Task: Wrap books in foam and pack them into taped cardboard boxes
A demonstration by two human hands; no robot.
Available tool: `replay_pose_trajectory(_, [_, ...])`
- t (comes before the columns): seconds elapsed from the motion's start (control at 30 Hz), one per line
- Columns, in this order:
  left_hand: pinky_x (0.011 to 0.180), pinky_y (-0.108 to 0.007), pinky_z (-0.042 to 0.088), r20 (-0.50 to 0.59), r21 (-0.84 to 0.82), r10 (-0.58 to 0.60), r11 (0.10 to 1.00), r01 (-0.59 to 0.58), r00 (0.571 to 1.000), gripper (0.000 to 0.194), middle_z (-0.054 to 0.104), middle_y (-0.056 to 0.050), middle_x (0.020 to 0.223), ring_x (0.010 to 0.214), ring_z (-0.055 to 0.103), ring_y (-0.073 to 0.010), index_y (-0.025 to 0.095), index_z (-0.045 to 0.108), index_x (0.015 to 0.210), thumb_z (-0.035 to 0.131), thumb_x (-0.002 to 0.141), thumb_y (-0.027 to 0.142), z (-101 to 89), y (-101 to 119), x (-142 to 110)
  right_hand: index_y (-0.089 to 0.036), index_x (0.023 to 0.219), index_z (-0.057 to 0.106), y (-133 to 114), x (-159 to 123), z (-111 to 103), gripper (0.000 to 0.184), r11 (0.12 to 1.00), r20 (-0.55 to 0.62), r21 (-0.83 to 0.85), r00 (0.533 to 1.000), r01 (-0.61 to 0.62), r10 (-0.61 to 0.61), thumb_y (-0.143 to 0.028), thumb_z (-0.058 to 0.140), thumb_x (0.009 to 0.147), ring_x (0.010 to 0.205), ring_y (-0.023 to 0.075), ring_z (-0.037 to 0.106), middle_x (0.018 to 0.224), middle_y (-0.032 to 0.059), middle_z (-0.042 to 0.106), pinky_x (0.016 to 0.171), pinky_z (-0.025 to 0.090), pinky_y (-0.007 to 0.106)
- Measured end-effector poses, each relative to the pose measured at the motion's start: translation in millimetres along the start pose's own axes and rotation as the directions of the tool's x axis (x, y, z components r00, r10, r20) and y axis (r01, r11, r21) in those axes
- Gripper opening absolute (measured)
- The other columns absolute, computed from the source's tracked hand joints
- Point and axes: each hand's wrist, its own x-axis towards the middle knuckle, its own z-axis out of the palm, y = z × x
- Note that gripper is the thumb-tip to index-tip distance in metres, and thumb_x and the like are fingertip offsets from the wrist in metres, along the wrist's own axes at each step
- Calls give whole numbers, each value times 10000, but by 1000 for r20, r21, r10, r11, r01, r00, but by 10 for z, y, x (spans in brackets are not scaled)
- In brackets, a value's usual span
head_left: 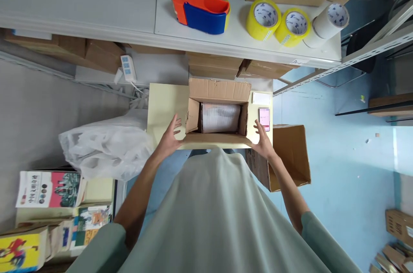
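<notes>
An open cardboard box [220, 89] stands on a small pale-yellow table [166, 96], its far flap raised. Inside lies a flat printed item [221, 118], perhaps a wrapped book or papers; its text is too small to read. At the box's near left corner is my left hand [170, 137], fingers spread and thumb by the near flap. My right hand [263, 141] is likewise spread at the near right corner, its thumb close to the flap. Whether either thumb touches the cardboard I cannot tell. Just beyond my right fingers lies a phone [264, 119] with a lit pink screen.
On the shelf [129, 6] above sit an orange-and-blue tape dispenser [204, 14] and yellow tape rolls [263, 19]. A plastic bag [106, 144] bulges at left, near stacked books [48, 189]. An open carton [290, 152] stands on the floor at right.
</notes>
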Motion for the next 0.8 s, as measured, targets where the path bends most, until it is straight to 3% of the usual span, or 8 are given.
replay_pose_trajectory(0.13, [1205,-568,550,-103,-20,-12,1000,10,995,1209,495,-249,1729,1555,568,-385,288,210,1813,903,856,542,-13,121,446,-316,1812,275,5,415,-51,1008,984,-75,148,991,-96,108,-708,729,1002,1502,392,605,1731,232,498,1166,584,636])
replay_pose_trajectory(0.3, [1277,-620,472,-96,41,-111,992,116,989,1328,434,-321,1746,1579,531,-459,183,253,1797,1008,733,433,54,217,926,-238,1796,320,49,972,33,1135,958,-104,240,977,-155,184,-820,751,922,1537,405,580,1763,279,457,1214,543,644])
replay_pose_trajectory(0.4, [1284,-600,470,-74,-48,-64,997,60,995,1374,355,-307,1802,1642,457,-448,228,174,1818,1006,735,377,55,356,1151,-244,1807,291,-10,1291,30,1114,930,-150,342,968,-138,199,-838,690,953,1588,381,548,1777,255,460,1257,512,625])
replay_pose_trajectory(0.5, [1301,-581,459,-129,-158,-7,987,-14,992,1270,379,-262,1809,1663,440,-407,269,184,1815,951,812,397,21,574,1335,-239,1807,291,-145,1525,-46,1068,902,-187,420,963,-100,194,-834,636,990,1596,346,555,1727,221,546,1276,507,591])
replay_pose_trajectory(0.57, [1312,-557,457,-178,-208,22,976,-60,984,1127,510,-232,1732,1631,495,-369,253,283,1786,904,862,430,-5,715,1391,-222,1782,349,-244,1575,-111,1028,897,-208,434,961,-77,183,-820,642,998,1554,325,603,1645,205,637,1283,510,554])
replay_pose_trajectory(0.67, [1304,-507,486,-207,-231,76,965,-125,975,860,718,-174,1492,1491,643,-309,212,491,1669,825,927,491,-33,839,1323,-209,1640,559,-340,1457,-173,867,920,-254,390,957,-30,139,-790,661,1005,1456,320,682,1508,183,739,1277,519,531])
replay_pose_trajectory(0.8, [1200,-459,596,-250,-124,135,978,-170,959,498,750,-136,1389,1372,710,-289,210,745,1328,735,977,563,-8,778,1050,-217,1280,785,-306,1101,-100,606,962,-228,272,971,-4,69,-752,634,1040,1388,330,718,1383,165,795,1269,524,549])
